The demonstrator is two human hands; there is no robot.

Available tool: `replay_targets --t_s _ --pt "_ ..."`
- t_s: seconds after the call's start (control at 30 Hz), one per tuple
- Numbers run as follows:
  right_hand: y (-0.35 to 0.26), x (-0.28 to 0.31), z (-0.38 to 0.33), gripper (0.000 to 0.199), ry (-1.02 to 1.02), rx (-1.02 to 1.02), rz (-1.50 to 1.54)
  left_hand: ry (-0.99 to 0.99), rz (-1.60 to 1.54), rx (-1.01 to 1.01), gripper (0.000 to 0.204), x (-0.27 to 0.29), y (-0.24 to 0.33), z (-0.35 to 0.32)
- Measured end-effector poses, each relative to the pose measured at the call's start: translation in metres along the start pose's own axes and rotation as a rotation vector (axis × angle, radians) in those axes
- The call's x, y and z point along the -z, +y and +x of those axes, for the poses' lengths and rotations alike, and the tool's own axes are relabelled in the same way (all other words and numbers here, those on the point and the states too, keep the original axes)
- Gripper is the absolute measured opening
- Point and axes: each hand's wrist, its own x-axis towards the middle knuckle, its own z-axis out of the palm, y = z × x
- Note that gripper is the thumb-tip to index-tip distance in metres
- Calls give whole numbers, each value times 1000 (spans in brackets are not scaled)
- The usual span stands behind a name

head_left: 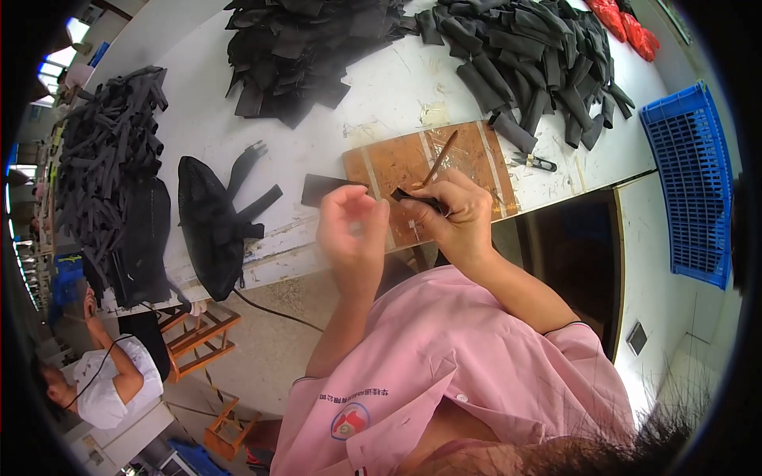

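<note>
My right hand (459, 213) is closed over the wooden board (484, 170), gripping a small folded black fabric strip (406, 196). A thin brown stick (443, 155) also rises from between its fingers, slanting up and away. Just left of it, my left hand (352, 226) is raised and slightly blurred. Its fingers are curved, with the thumb and fingertips a little apart and nothing visible between them. Behind those fingertips a flat black fabric piece (319, 189) lies on the white table (294, 143), beside the board.
Piles of black fabric pieces (298, 51) and rolled black strips (548, 63) cover the far table; another heap (111, 143) is at left. A black bag-like item (210, 226) lies nearer. Small snips (536, 162) and a blue crate (689, 182) are right. A co-worker (115, 385) sits left.
</note>
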Motion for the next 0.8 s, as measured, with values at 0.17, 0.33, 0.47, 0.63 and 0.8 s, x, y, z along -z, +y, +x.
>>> replay_targets --t_s 0.17,0.33,0.47,0.63,0.8 --pt "2 -1 -2 18 64 189 -190 -128 -248 258 9 -2 17 -4" --pt "7 1 -2 21 49 243 -288 -219 -296 415 11 -2 16 -2" --pt "11 1 0 21 73 308 -331 -231 -338 439 12 -3 17 -5" --pt "12 0 0 20 80 528 -500 -196 -371 499 8 -5 17 -4" --pt "10 1 -4 12 41 630 -581 -221 -431 612 3 2 8 1"
